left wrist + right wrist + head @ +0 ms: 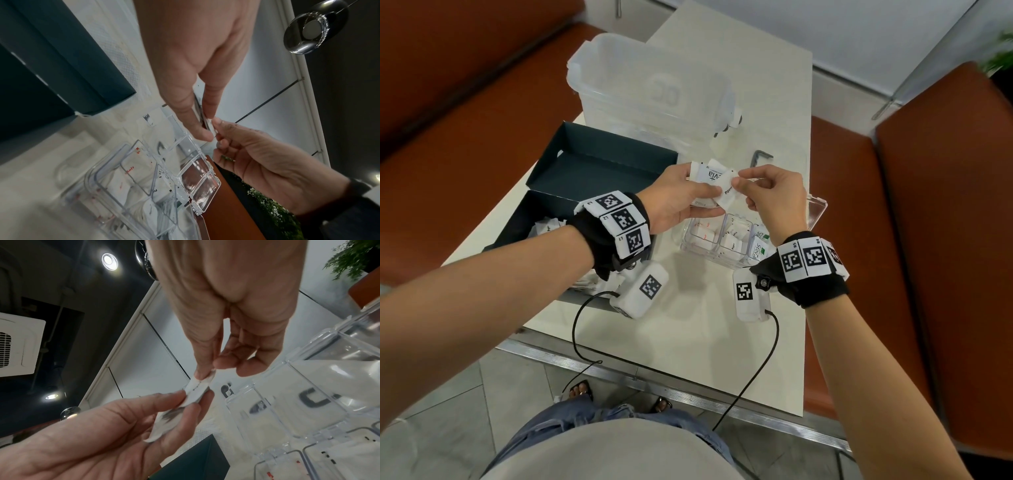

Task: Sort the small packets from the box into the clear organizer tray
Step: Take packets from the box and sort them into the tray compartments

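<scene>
The left hand (674, 198) grips a fan of packets (710, 178); the right hand (774, 198) pinches one above the organizer tray (818, 205). Pulling carelessly could spill the rest.

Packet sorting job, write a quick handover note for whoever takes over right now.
Left hand holds a small stack of packets above the tray.
Right hand pinches one pepper packet off that stack.
Done: some packets already lie in the tray's near compartments.
Left: drop the pepper packet in its compartment, sort the rest of the stack, then the packets in the dark box.
</scene>
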`<control>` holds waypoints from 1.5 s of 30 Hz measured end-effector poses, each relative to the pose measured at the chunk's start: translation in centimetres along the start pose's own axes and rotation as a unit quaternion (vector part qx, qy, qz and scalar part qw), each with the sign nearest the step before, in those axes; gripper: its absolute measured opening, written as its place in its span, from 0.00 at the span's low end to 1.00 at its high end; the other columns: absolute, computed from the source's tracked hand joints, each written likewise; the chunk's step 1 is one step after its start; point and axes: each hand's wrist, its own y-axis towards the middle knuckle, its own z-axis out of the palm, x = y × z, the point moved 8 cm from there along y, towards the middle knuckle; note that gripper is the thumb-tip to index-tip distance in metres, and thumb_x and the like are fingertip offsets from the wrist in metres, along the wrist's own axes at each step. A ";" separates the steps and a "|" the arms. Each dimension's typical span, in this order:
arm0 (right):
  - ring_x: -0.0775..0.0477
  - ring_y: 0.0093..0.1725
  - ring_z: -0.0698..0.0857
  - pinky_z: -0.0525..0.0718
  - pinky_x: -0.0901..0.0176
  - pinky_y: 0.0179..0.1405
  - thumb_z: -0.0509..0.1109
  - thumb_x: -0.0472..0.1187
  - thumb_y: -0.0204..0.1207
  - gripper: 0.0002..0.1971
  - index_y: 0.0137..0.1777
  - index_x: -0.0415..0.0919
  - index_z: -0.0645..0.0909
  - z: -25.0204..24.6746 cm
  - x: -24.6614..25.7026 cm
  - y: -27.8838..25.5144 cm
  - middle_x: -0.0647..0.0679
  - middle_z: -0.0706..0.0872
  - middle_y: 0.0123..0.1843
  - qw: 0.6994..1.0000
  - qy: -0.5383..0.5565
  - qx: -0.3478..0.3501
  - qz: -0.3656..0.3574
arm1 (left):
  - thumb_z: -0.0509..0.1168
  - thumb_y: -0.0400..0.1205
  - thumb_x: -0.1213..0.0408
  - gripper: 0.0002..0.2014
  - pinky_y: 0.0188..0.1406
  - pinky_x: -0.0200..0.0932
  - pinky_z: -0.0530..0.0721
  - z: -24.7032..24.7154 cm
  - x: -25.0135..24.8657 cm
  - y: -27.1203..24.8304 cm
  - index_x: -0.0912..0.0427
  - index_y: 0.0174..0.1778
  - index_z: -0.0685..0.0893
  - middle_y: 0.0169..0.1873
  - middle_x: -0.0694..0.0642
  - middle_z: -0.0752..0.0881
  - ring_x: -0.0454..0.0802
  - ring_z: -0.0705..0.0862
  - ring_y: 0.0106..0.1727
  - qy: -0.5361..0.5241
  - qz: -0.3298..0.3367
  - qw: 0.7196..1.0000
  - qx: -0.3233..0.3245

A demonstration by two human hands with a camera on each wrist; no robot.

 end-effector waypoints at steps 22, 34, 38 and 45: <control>0.59 0.33 0.79 0.76 0.65 0.37 0.78 0.37 0.72 0.02 0.41 0.43 0.88 -1.6 -5.3 1.6 0.51 0.86 0.36 0.985 -0.119 0.091 0.087 | 0.65 0.84 0.74 0.11 0.44 0.48 0.91 -2.2 0.0 -0.2 0.68 0.62 0.79 0.59 0.65 0.85 0.57 0.90 0.49 -0.015 -0.007 0.999 -0.052; 0.42 0.54 0.85 0.80 0.43 0.63 0.76 0.38 0.74 0.03 0.45 0.41 0.88 1.6 -7.3 0.5 0.45 0.87 0.45 0.935 -0.304 0.163 0.081 | 0.65 0.84 0.74 0.08 0.45 0.50 0.91 -2.1 0.9 -0.7 0.66 0.58 0.80 0.60 0.66 0.85 0.60 0.88 0.55 -0.030 -0.015 0.997 -0.069; 0.41 0.58 0.82 0.72 0.41 0.68 0.75 0.40 0.75 0.05 0.49 0.41 0.88 2.6 -7.4 0.5 0.45 0.88 0.49 0.911 -0.381 0.148 0.056 | 0.65 0.84 0.74 0.11 0.46 0.51 0.91 -1.9 1.0 -0.8 0.68 0.62 0.79 0.61 0.68 0.85 0.63 0.87 0.59 -0.031 -0.018 0.997 -0.072; 0.39 0.57 0.82 0.67 0.43 0.64 0.69 0.34 0.78 0.07 0.53 0.40 0.85 4.6 -8.0 -0.4 0.45 0.87 0.53 0.848 -0.509 0.148 -0.015 | 0.65 0.84 0.74 0.13 0.46 0.51 0.91 -1.7 1.7 -1.1 0.70 0.65 0.79 0.59 0.68 0.85 0.62 0.88 0.55 -0.042 -0.022 0.996 -0.082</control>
